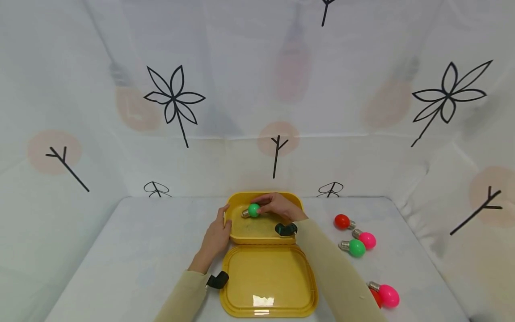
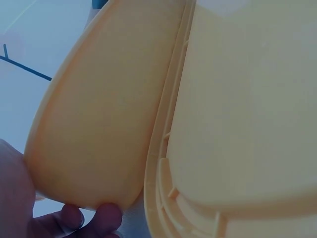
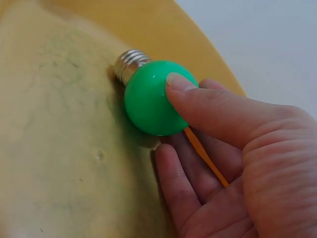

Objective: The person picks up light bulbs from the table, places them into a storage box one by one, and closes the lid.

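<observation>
An open yellow box point(image 1: 249, 232) stands near the back of the table, its lid point(image 1: 267, 273) folded out toward me. My right hand point(image 1: 278, 205) reaches inside and holds a green light bulb point(image 3: 146, 101), thumb on the round glass and fingers under it. The bulb's silver screw base point(image 3: 131, 63) points left, close over the box floor. At the box's left side my left hand point(image 1: 216, 235) grips the wall, with fingers along the rim. The left wrist view shows its fingertips point(image 2: 108, 218) against the box's rounded corner.
To the right lie a red bulb point(image 1: 341, 222), a pink bulb point(image 1: 368, 240) and another green bulb point(image 1: 356, 248) in a cluster. Nearer, a pink bulb point(image 1: 389, 296) partly covers a red one point(image 1: 376, 297), beside my right sleeve. A patterned white cloth point(image 1: 241, 165) rises behind the table.
</observation>
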The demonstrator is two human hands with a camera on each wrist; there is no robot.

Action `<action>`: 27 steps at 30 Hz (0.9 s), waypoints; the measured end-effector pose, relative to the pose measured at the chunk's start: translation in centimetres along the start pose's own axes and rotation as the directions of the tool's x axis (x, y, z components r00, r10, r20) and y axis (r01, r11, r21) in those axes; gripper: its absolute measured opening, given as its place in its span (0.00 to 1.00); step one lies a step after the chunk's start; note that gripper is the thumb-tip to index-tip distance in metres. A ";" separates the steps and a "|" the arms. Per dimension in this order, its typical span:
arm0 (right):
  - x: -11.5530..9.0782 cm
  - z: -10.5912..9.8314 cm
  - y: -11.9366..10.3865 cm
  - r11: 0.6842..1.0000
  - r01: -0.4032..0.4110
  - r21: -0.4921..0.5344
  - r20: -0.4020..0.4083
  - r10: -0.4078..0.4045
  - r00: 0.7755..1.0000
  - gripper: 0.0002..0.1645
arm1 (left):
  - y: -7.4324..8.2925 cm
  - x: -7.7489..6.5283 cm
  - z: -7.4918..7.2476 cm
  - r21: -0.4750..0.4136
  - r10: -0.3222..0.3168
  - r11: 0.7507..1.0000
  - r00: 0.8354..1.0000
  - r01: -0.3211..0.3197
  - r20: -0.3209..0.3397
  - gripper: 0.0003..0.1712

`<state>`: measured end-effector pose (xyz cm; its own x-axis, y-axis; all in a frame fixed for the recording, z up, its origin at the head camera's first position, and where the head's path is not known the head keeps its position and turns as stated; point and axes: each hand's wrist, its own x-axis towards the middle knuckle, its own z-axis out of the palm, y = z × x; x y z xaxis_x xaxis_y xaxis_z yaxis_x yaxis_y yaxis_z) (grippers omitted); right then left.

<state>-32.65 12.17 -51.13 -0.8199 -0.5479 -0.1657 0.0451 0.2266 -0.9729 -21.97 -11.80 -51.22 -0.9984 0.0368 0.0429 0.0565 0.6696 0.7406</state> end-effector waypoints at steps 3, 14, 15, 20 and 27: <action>0.1 0.0 0.0 1.000 -0.005 -0.005 -0.003 0.005 1.000 0.23 | -0.1 0.0 0.1 0.000 0.002 1.000 1.000 -0.002 0.001 0.29; 0.2 0.0 0.1 0.999 0.018 -0.031 -0.005 -0.018 1.000 0.23 | -0.2 0.1 0.1 -0.020 0.052 0.998 0.998 -0.052 0.022 0.24; 0.2 0.0 0.1 0.999 0.019 -0.034 -0.005 -0.019 1.000 0.23 | -0.2 0.0 0.2 -0.021 0.055 0.998 0.998 -0.054 0.022 0.24; 0.1 0.1 0.0 0.999 0.022 -0.036 -0.002 -0.022 1.000 0.23 | -0.3 0.0 0.2 -0.027 0.048 0.999 0.998 -0.047 0.028 0.22; 0.0 -0.1 -0.8 0.996 0.053 -0.066 -0.013 -0.054 0.998 0.22 | -0.1 0.1 -0.1 -0.025 0.057 0.998 0.997 -0.056 0.048 0.20</action>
<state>-32.69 12.05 -50.34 -0.8288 -0.5485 -0.1107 -0.0361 0.2498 -0.9676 -22.12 -11.90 -51.24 -0.9925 0.1103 0.0530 0.1123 0.6475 0.7537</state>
